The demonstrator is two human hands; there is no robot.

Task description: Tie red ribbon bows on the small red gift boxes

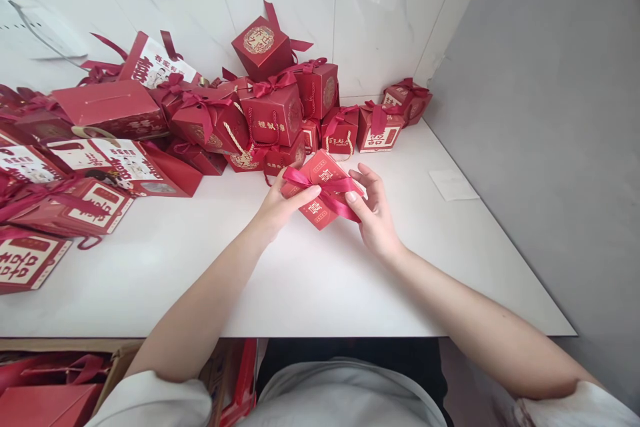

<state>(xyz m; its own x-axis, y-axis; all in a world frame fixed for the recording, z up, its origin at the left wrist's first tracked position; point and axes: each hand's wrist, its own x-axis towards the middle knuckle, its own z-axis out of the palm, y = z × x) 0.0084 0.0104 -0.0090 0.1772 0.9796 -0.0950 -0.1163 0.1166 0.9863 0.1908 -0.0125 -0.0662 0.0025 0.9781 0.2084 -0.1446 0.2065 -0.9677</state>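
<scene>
Head view: the left hand (280,207) grasped the red double-happiness gift box (318,217) at its left side, thumb across the satin ribbon (341,185), apparently steadying box and bow together. The right hand (377,220) held the right corner, thumb on the ribbon, probably to control it. The box was at the dial's centre, over the white table (310,287); contact could not be confirmed. Similar ribboned boxes (273,113) stood from 9 to 1 o'clock, some stacked, likely saving surface. A white slip (454,185) lay at 3 o'clock.
</scene>
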